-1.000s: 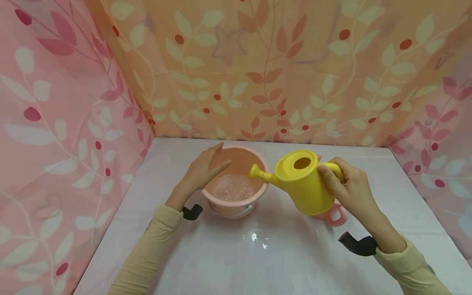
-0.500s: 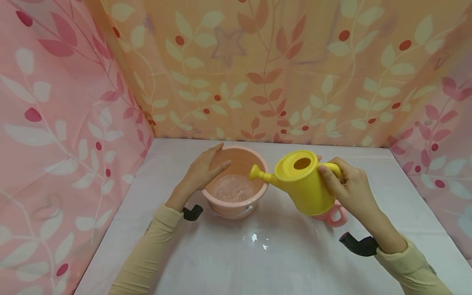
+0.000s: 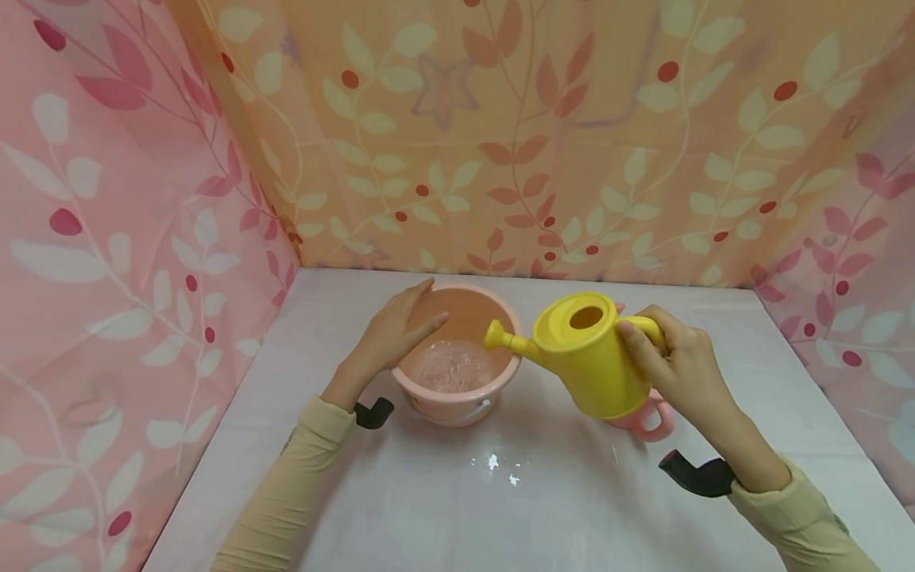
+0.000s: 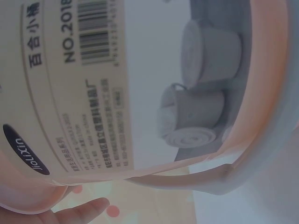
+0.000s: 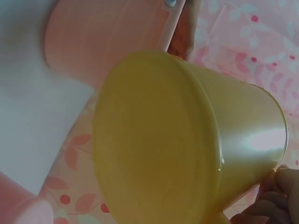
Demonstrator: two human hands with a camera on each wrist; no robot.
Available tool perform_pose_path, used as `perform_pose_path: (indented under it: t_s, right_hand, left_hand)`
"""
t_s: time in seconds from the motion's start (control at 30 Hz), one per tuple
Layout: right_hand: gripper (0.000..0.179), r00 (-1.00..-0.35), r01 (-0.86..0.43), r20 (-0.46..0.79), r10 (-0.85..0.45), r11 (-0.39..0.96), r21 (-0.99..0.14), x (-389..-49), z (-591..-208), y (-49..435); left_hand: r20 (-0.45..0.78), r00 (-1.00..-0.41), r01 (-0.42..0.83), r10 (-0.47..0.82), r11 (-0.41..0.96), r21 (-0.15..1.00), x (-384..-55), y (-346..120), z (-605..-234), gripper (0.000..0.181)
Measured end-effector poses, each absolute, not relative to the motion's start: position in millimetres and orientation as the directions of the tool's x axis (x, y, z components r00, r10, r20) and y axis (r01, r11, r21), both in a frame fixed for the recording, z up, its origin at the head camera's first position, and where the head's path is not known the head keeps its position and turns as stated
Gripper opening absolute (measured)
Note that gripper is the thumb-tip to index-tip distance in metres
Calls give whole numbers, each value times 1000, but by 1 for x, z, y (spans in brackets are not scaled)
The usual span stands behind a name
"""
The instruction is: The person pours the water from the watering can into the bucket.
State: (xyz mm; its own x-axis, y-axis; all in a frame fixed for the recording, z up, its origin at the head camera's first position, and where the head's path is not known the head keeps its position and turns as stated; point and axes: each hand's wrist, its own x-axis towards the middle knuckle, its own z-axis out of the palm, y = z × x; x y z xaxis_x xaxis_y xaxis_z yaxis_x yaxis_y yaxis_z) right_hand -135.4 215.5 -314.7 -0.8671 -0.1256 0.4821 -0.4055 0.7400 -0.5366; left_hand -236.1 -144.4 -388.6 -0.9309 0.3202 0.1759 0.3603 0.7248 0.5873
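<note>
My right hand (image 3: 679, 361) grips the handle of a yellow watering can (image 3: 600, 365), held tilted left above the table. Its spout reaches over the right rim of a pale pink bucket (image 3: 455, 405), and rippling water (image 3: 453, 368) lies in the bottom. At the bucket's left rim rests my left hand (image 3: 389, 330), thumb spread over the opening and fingers extended. A printed label (image 4: 79, 93) covers part of the bucket's side in the left wrist view. The can's underside (image 5: 149, 140) faces the right wrist camera.
Behind and below the can stands a pink cup or jug (image 3: 654, 421), mostly hidden, its handle visible. Small wet, shiny spots (image 3: 493, 461) mark the white tabletop (image 3: 457, 516) in front of the bucket. Leaf-patterned cloth (image 3: 529, 143) encloses the table at the back and sides.
Ripples on the bucket's water shift slightly. Both hands, the watering can and the bucket stay in practically the same places.
</note>
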Motion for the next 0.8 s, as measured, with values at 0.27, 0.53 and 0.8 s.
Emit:
perform_pose_path:
  t_s: [0.27, 0.53, 0.8]
  right_hand:
    - [14, -851, -423, 508, -131, 743, -518, -137, -314, 214]
    - [15, -849, -430, 509, -143, 747, -507, -141, -313, 212]
    - [17, -864, -414, 482, -143, 746, -521, -149, -311, 212]
  left_hand:
    - [174, -930, 361, 322, 719, 594, -236, -145, -388, 77]
    - [168, -931, 358, 324, 715, 601, -236, -145, -388, 76]
    - [172, -931, 358, 323, 708, 609, -236, -145, -388, 76]
